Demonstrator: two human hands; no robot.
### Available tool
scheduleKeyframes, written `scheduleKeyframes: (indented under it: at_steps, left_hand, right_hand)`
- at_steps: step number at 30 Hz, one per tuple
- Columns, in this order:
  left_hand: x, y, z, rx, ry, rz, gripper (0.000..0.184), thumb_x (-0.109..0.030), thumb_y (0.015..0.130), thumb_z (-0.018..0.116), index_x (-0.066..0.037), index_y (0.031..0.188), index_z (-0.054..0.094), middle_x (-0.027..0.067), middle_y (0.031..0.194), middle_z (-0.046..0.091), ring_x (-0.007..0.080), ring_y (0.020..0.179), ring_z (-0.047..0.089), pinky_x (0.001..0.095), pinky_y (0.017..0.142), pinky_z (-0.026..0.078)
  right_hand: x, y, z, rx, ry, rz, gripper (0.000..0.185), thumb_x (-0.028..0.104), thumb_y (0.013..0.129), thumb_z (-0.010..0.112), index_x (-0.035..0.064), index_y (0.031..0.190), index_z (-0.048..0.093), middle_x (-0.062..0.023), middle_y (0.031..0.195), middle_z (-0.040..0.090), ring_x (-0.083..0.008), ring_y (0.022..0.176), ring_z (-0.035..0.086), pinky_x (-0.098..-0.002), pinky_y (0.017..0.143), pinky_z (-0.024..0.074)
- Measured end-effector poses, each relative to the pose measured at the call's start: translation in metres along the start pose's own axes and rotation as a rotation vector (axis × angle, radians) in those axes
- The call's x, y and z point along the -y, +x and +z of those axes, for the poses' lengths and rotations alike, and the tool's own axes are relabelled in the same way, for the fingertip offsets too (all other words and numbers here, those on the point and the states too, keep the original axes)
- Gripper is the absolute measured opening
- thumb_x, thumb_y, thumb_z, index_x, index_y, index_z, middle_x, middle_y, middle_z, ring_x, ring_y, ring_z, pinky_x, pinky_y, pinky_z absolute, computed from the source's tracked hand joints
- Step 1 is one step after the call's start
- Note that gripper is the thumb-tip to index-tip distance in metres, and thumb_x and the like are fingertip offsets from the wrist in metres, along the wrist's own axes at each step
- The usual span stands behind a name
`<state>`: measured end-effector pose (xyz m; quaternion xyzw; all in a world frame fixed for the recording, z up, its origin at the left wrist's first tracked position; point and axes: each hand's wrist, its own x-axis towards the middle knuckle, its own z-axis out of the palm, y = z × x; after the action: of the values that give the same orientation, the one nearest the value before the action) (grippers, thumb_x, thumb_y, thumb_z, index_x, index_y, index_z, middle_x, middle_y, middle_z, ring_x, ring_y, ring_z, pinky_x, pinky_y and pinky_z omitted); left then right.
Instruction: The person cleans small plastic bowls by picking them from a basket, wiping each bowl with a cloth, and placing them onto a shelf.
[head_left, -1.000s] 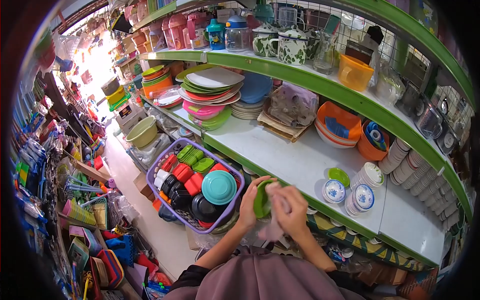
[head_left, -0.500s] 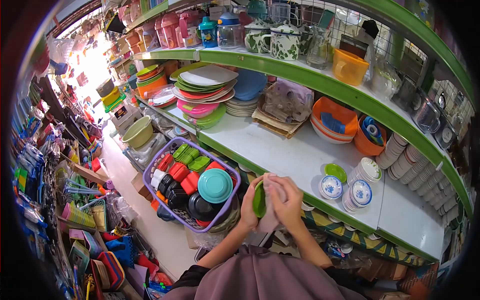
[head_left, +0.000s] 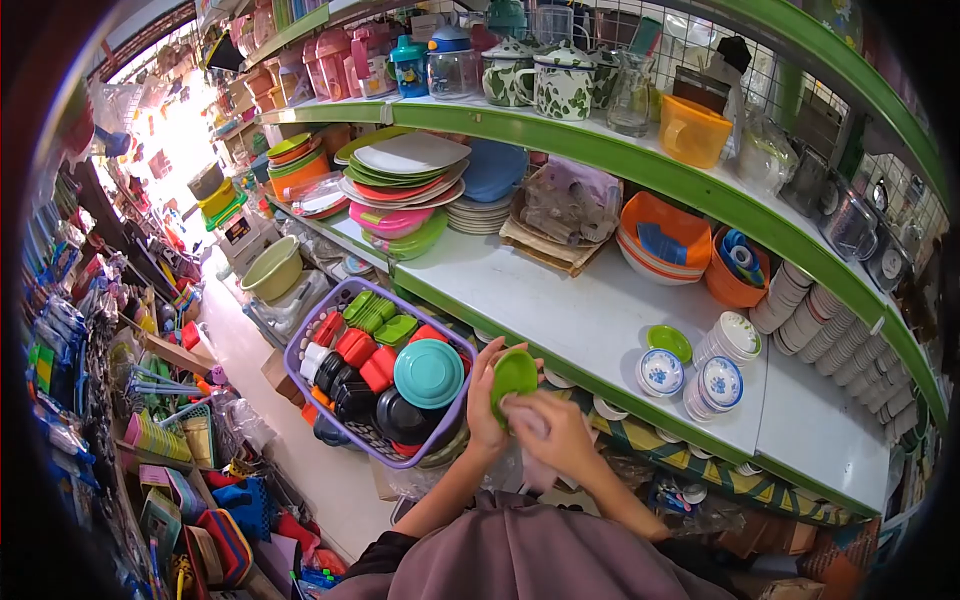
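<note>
My left hand [head_left: 486, 405] holds a small green dish [head_left: 515, 374] tilted so that its inner face shows. Against the dish's lower edge, my right hand [head_left: 557, 432] presses a pale cloth [head_left: 538, 468], which hangs below the fingers; this hand is slightly blurred. Both hands are in front of the shelf's green edge, to the right of a purple basket [head_left: 372, 458]. Another green dish [head_left: 669, 343] lies on the white shelf, beside small bowls with blue flower patterns [head_left: 660, 372].
The basket holds black, red and green plastic ware and a turquoise round piece [head_left: 429, 373]. Stacked plates [head_left: 413, 152] and orange bowls [head_left: 664, 235] stand on the shelf [head_left: 540, 290]. Enamel mugs [head_left: 562, 86] are above. Crowded goods [head_left: 190, 440] line the aisle's left side.
The green dish has turned from edge-on to face-up view. My right hand and the cloth have moved down from over the dish to its lower edge.
</note>
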<state>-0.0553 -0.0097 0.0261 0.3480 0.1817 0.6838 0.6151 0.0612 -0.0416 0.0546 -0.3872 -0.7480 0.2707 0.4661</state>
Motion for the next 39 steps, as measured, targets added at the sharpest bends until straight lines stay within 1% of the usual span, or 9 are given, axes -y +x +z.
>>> scheduleKeyframes:
  at_steps: [6,7,11,15,18,25,31,34,39]
  left_hand:
    - [0.004,-0.005,-0.002,-0.004,0.248,0.182,0.058,-0.044,0.102,0.028,-0.001,0.14,0.031,0.0168,0.132,0.044,0.0265,0.116,0.052,0.0384,0.1,0.041]
    - [0.003,-0.007,0.001,0.075,0.333,0.232,0.072,-0.059,0.098,0.022,-0.003,0.142,0.031,0.0121,0.134,0.043,0.0235,0.121,0.046,0.0365,0.106,0.033]
    - [-0.006,-0.009,-0.003,0.078,0.753,0.282,0.062,-0.046,0.103,0.022,-0.001,0.144,0.032,0.0129,0.135,0.045,0.0196,0.116,0.047,0.0328,0.103,0.034]
    - [-0.011,-0.011,0.004,-0.08,0.402,0.007,0.061,-0.042,0.1,0.028,0.0,0.144,0.032,0.0157,0.13,0.052,0.023,0.12,0.05,0.036,0.105,0.036]
    - [-0.015,-0.008,0.002,0.076,-0.07,-0.317,0.063,-0.043,0.098,0.031,0.0,0.144,0.032,0.018,0.13,0.052,0.0266,0.124,0.049,0.038,0.106,0.037]
    - [-0.005,-0.007,-0.008,-0.013,-0.256,-0.149,0.066,-0.046,0.099,0.031,-0.001,0.147,0.027,0.0151,0.122,0.055,0.0243,0.115,0.054,0.0367,0.101,0.041]
    - [-0.004,-0.013,-0.007,0.084,0.109,-0.233,0.071,-0.055,0.101,0.022,0.0,0.145,0.031,0.0095,0.113,0.058,0.0182,0.106,0.056,0.0323,0.096,0.044]
    - [0.019,-0.018,-0.01,-0.047,0.465,-0.174,0.074,-0.058,0.1,0.018,-0.001,0.144,0.035,0.0074,0.113,0.059,0.0149,0.102,0.056,0.0292,0.092,0.045]
    - [0.011,-0.016,-0.02,0.013,0.023,-0.23,0.074,-0.058,0.1,0.015,-0.003,0.144,0.035,0.0069,0.114,0.058,0.016,0.104,0.055,0.0295,0.093,0.044]
  right_hand:
    - [0.009,0.001,-0.008,-0.085,0.199,0.121,0.024,0.014,0.078,0.074,-0.0005,0.095,0.065,-0.0152,0.097,0.067,-0.025,0.086,0.068,-0.0323,0.078,0.0512]
    - [0.014,0.006,-0.006,-0.113,0.112,0.098,0.025,0.015,0.078,0.075,-0.001,0.094,0.065,-0.0157,0.096,0.066,-0.0246,0.086,0.068,-0.0319,0.079,0.051]
    - [0.009,0.004,0.0,-0.09,0.093,0.129,0.025,0.015,0.082,0.073,-0.004,0.095,0.063,-0.0151,0.092,0.064,-0.0222,0.086,0.065,-0.0303,0.078,0.0494]
    - [-0.024,-0.009,-0.001,-0.179,0.25,0.176,0.02,0.014,0.088,0.067,-0.0049,0.096,0.063,-0.0096,0.09,0.065,-0.0134,0.083,0.061,-0.0261,0.075,0.0473]
    - [-0.03,-0.006,0.002,-0.194,0.877,0.471,0.018,0.014,0.091,0.063,-0.004,0.093,0.064,-0.0035,0.09,0.065,-0.0074,0.083,0.056,-0.0226,0.074,0.0447]
    - [-0.038,-0.01,0.0,-0.124,0.423,0.3,0.018,0.01,0.085,0.069,-0.0016,0.098,0.065,-0.003,0.094,0.064,-0.0105,0.09,0.058,-0.0225,0.081,0.0445]
    - [-0.016,0.013,-0.025,-0.36,0.352,0.109,0.023,0.004,0.084,0.064,-0.0028,0.106,0.063,-0.01,0.106,0.063,-0.0204,0.099,0.061,-0.0305,0.088,0.0477]
    - [-0.002,0.017,-0.011,-0.16,-0.221,-0.21,0.027,0.0,0.082,0.062,0.0003,0.109,0.064,-0.0128,0.107,0.062,-0.0267,0.097,0.063,-0.0312,0.084,0.0504]
    - [0.022,-0.001,-0.011,0.079,-0.03,-0.082,0.027,-0.002,0.078,0.062,0.0042,0.104,0.068,-0.0118,0.106,0.063,-0.0284,0.094,0.063,-0.0328,0.082,0.0509]
